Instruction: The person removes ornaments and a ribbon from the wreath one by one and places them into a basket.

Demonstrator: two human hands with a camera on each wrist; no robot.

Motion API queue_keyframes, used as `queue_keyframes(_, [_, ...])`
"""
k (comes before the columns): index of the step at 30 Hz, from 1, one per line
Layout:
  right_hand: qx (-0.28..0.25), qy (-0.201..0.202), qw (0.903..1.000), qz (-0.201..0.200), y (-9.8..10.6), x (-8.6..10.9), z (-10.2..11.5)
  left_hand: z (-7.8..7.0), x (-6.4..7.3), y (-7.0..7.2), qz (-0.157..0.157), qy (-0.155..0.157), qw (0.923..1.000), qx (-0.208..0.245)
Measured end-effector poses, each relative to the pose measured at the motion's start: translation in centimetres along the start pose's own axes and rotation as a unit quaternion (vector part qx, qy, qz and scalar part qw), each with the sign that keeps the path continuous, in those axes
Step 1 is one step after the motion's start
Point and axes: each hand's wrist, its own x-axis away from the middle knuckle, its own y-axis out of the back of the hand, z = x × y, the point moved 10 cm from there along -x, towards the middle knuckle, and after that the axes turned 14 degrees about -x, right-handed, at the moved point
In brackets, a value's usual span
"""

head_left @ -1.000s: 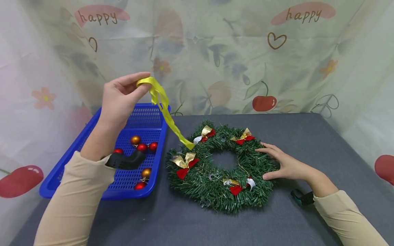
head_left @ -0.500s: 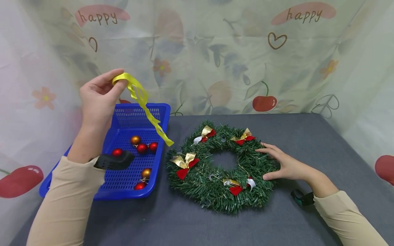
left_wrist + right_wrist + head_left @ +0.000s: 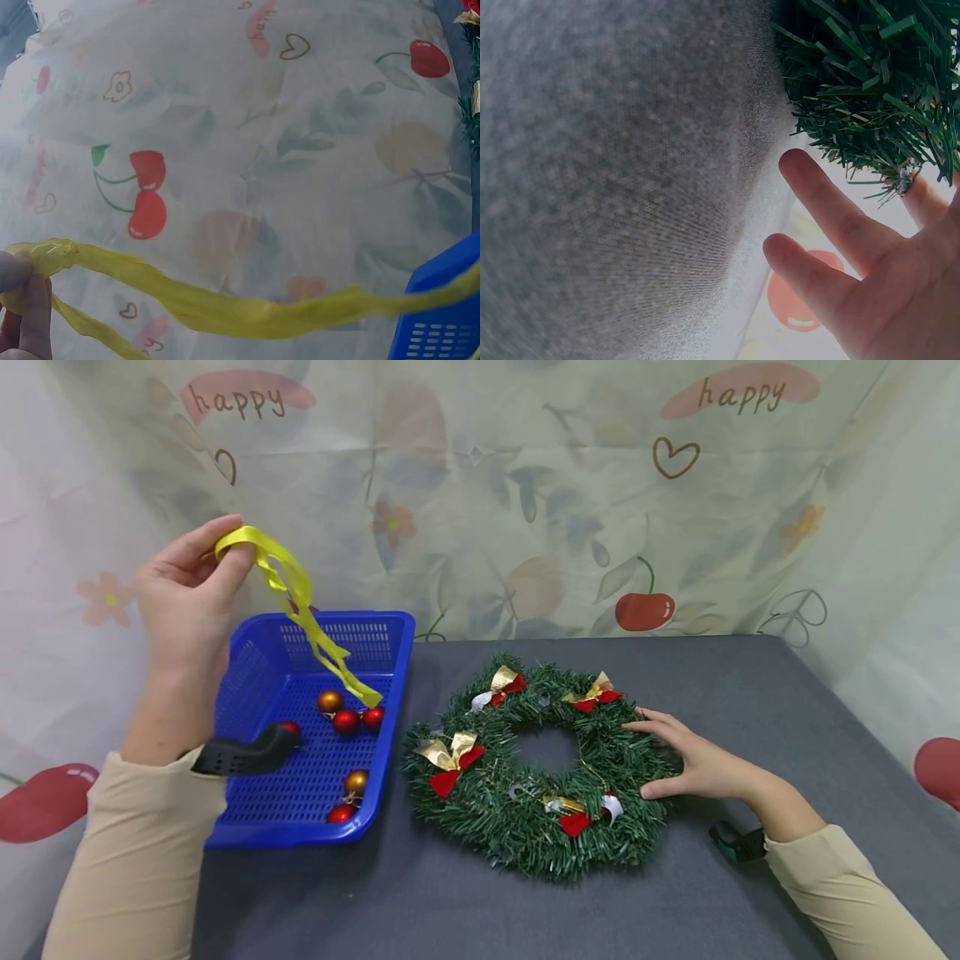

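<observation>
My left hand (image 3: 186,585) is raised over the left part of the blue basket (image 3: 406,685). Between thumb and fingers it pinches a yellow ribbon (image 3: 247,318), whose strands hang down to the right, over the basket. On the grey table lies a green wreath (image 3: 517,839) with gold and red bows (image 3: 450,752) around it. My right hand (image 3: 701,767) is at the wreath's right side, fingers spread and fairly straight, the fingertips at the branches. In the right wrist view two fingers (image 3: 840,217) extend beside the green needles.
Inside the basket are several red and gold baubles (image 3: 346,722), with one partly hidden behind the left wrist strap (image 3: 247,752). A printed curtain (image 3: 480,510) stands behind the table (image 3: 720,685) and along its sides.
My left hand has moved left and slightly up with the ribbon, whose lower end has left the wreath and now hangs over the basket. The right hand and wreath have stayed put.
</observation>
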Motion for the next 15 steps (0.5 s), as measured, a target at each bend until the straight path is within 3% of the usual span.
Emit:
queue_keyframes(6, [0.0, 0.001, 1.0, 0.0, 0.0, 0.0, 0.1, 0.7, 0.0, 0.3, 0.013, 0.017, 0.9997, 0.009])
queue_keyframes(15, [0.0, 0.004, 1.0, 0.0, 0.0, 0.0, 0.4, 2.7, 0.4, 0.3, 0.046, 0.053, 0.9972, -0.028])
